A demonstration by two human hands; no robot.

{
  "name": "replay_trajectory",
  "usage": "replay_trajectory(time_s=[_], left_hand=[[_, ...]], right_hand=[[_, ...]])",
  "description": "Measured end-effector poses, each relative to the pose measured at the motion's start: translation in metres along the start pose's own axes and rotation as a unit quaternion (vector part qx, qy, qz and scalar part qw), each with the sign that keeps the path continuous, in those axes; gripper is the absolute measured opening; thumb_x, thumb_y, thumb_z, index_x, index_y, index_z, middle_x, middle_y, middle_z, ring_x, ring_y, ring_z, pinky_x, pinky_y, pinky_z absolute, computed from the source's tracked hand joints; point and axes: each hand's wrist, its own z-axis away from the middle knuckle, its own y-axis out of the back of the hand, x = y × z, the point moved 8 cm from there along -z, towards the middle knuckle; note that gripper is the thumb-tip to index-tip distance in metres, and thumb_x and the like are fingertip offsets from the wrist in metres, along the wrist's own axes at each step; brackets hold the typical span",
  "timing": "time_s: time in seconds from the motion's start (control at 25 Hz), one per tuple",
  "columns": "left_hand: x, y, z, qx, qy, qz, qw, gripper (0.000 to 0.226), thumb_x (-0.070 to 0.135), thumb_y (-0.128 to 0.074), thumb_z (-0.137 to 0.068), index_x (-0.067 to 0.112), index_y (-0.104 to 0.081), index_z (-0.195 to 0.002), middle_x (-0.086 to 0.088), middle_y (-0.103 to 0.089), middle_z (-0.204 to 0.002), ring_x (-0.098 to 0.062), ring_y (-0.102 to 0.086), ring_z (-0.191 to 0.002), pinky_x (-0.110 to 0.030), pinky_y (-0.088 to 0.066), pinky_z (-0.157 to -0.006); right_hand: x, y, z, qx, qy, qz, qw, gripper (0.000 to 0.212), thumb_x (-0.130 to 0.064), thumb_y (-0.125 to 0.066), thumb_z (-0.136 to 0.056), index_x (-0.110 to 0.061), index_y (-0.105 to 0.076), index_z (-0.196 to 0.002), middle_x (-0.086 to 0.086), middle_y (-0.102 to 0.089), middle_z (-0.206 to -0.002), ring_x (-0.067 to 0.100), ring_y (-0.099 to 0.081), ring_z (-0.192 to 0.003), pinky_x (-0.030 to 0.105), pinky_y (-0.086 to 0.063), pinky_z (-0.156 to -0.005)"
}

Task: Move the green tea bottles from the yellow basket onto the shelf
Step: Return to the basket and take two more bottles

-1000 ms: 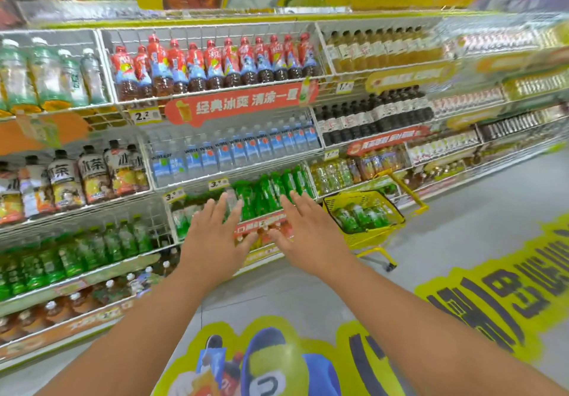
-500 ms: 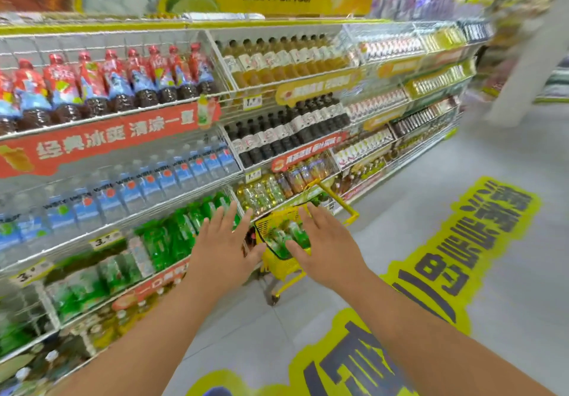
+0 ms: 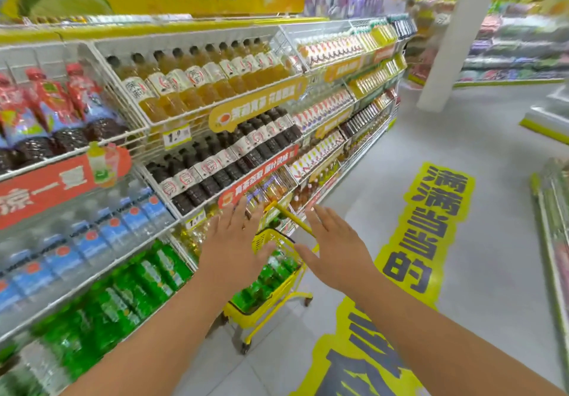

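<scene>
- Down on the floor beside the shelf (image 3: 92, 284) stands the yellow basket (image 3: 271, 309), on small wheels, its long handle (image 3: 292, 218) rising away from the person between the two hands
- The green tea bottles (image 3: 268, 275) lie in the basket, packed close; they look to be on their sides or leaning, though the blur hides which way their caps point
- The left hand (image 3: 234, 251) hovers above the near rim, fingers straight and spread, holding nothing; the bottles lie just below and a little to its right
- The right hand (image 3: 335, 254) hangs over the far right edge of the basket, also spread and empty, apart from the handle
- Of the two, the left hand seems nearer the bottles, and it is also the one on the shelf side
- The row of green bottles on the shelf (image 3: 135, 284) sits low and to the left of the basket, so I judge a lifted bottle must travel left and slightly up
- The handle stands between the hands and could catch a wrist on a reach across; the wire front of the shelf may also need clearing
</scene>
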Motion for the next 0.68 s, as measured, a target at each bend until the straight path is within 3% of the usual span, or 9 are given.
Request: replay_trajectory(time_s=[0.16, 0.52, 0.68], left_hand=[[0.010, -0.025, -0.052, -0.001, 0.008, -0.009, 1.000, 0.083, 0.072, -0.013, -0.091, 0.030, -0.015, -0.163, -0.010, -0.006, -0.171, -0.034, -0.007, -0.158, -0.055, -0.013, -0.126], [0.035, -0.094, -0.171, -0.037, 0.104, -0.010, 0.994, 0.081, 0.072, -0.017, -0.092, 0.031, -0.024, -0.162, -0.008, -0.014, -0.171, -0.035, -0.017, -0.156, -0.054, -0.020, -0.124], [0.031, -0.117, -0.203, -0.043, 0.156, 0.006, 0.987, 0.084, 0.074, -0.005, -0.088, 0.036, -0.003, -0.162, -0.004, -0.001, -0.172, -0.030, -0.002, -0.158, -0.051, -0.009, -0.127]], right_hand=[[0.044, -0.012, -0.048, -0.016, 0.005, 0.010, 1.000, 0.092, -0.074, -0.004, -0.085, -0.025, -0.003, -0.163, -0.001, -0.004, -0.171, 0.019, 0.000, -0.157, 0.037, -0.009, -0.127], [0.146, -0.063, -0.198, -0.059, 0.084, 0.009, 0.995, 0.094, -0.073, -0.003, -0.085, -0.023, -0.014, -0.163, 0.001, -0.006, -0.171, 0.021, 0.000, -0.158, 0.043, -0.013, -0.127], [0.155, -0.091, -0.251, -0.092, 0.137, 0.003, 0.986, 0.102, -0.081, 0.011, -0.082, -0.024, -0.011, -0.163, 0.001, -0.006, -0.171, 0.022, 0.001, -0.158, 0.046, -0.014, -0.126]])
